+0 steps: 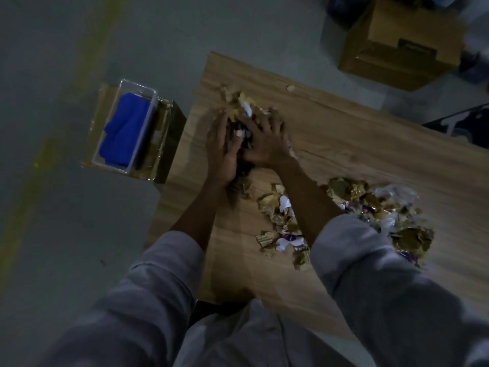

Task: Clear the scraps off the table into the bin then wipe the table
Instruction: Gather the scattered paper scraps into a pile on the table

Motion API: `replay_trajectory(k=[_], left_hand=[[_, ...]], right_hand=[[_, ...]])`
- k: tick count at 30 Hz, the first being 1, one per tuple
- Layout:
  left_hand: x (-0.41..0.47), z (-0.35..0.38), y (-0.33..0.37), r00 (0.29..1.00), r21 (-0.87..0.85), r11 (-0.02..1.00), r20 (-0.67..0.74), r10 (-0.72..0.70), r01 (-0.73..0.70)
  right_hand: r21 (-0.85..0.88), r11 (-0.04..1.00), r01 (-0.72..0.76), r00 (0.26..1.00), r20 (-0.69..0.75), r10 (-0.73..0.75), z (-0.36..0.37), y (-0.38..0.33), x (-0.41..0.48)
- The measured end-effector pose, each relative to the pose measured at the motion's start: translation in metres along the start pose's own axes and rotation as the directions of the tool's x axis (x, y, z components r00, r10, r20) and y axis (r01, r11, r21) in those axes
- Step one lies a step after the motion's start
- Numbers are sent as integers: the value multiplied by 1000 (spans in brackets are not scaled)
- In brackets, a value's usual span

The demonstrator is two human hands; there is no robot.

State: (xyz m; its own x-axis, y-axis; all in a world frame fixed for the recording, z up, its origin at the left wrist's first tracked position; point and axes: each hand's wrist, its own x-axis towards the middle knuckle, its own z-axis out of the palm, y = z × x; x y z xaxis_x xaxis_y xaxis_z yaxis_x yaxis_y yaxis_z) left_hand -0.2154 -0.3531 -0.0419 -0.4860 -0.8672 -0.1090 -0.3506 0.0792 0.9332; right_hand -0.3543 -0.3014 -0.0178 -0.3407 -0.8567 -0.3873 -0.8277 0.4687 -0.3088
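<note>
A heap of torn brown, gold and white scraps [238, 105] sits near the left edge of the wooden table [344, 144], pressed between both hands. My left hand [221, 149] stands on edge against its left side, fingers fairly straight. My right hand [267, 139] lies over its right side with spread fingers bent round the scraps. More scraps lie in a pile [283, 221] between my forearms and a bigger pile [383, 207] to the right. The bin, an open cardboard box [165, 133], stands on the floor just left of the table.
A clear plastic container holding a blue cloth [127, 128] rests across the bin's left part. One small scrap [291, 88] lies alone near the table's far edge. A closed cardboard box [397, 41] stands on the floor beyond the table. A dark object [465, 125] is at the right edge.
</note>
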Motion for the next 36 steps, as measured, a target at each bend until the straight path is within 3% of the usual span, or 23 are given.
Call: replay_trajectory(k=[3, 6, 9, 13, 17, 19, 22, 26, 28, 30, 33, 36], left_hand=[[-3, 0, -3, 1000, -90, 996, 3, 5, -5], [-19, 6, -4, 999, -11, 999, 22, 48, -47], [-36, 13, 5, 1000, 40, 999, 12, 22, -23], [-56, 19, 31, 996, -69, 993, -5, -92, 91], [-90, 26, 73, 999, -161, 986, -16, -33, 30], [-120, 36, 93, 1000, -238, 971, 25, 3, 3], [-173, 56, 111, 994, -282, 959, 90, 55, -28], [-228, 83, 115, 987, -215, 977, 153, 44, -10], [-242, 94, 108, 978, -94, 995, 210, -3, 23], [-249, 99, 102, 974, -6, 1000, 225, -17, 19], [-254, 97, 111, 970, 13, 1000, 242, 23, -26], [-252, 92, 103, 951, 88, 992, 288, -113, 92]], right_hand=[[37, 999, 18, 998, -66, -15, 12, -16, -24], [-6, 999, 46, 997, -68, -46, 26, -24, -45], [0, 998, 71, 969, -238, -68, 50, -32, -65], [76, 992, 99, 962, -261, -76, 47, -28, -83], [167, 965, 203, 893, -435, -113, 18, -13, -127], [259, 944, 202, 869, -493, -51, 2, -6, -165], [389, 912, 127, 870, -485, 85, -8, 12, -226], [193, 981, -30, 856, -501, 125, 16, 45, -275], [175, 979, -105, 896, -411, 170, 30, 58, -287], [240, 966, -95, 937, -307, 168, 34, 65, -295], [293, 956, -14, 928, -351, 121, 32, 70, -299], [280, 960, -27, 961, -255, 101, 33, 66, -301]])
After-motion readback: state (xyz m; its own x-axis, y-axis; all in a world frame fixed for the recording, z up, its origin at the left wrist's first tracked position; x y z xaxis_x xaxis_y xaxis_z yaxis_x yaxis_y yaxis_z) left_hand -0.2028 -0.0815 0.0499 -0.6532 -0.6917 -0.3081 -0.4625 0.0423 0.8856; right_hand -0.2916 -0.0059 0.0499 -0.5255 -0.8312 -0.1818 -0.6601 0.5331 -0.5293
